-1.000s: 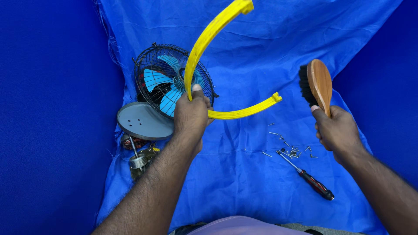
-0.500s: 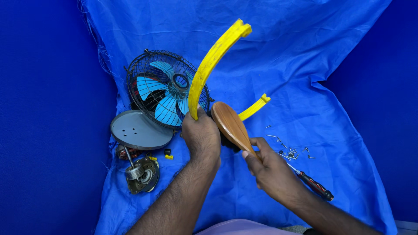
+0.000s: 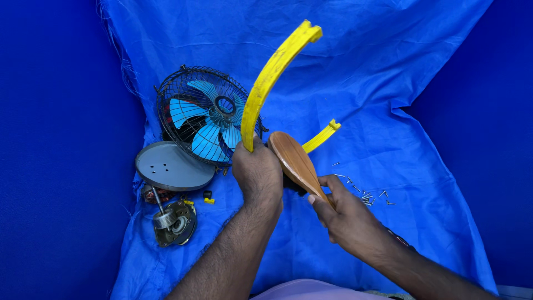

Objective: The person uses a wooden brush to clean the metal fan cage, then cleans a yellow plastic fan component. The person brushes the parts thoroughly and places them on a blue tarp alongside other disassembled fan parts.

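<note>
While the left hand has its fingers closed tight around the low part of the yellow curved frame, which rises up and away from it, the right hand grips the handle of a wooden brush, fingers wrapped around it. The brush head is touching the frame just beside the left hand. Behind, on the blue cloth, lie a fan cage with blue blades, a grey round plate, a small motor and scattered screws.
</note>
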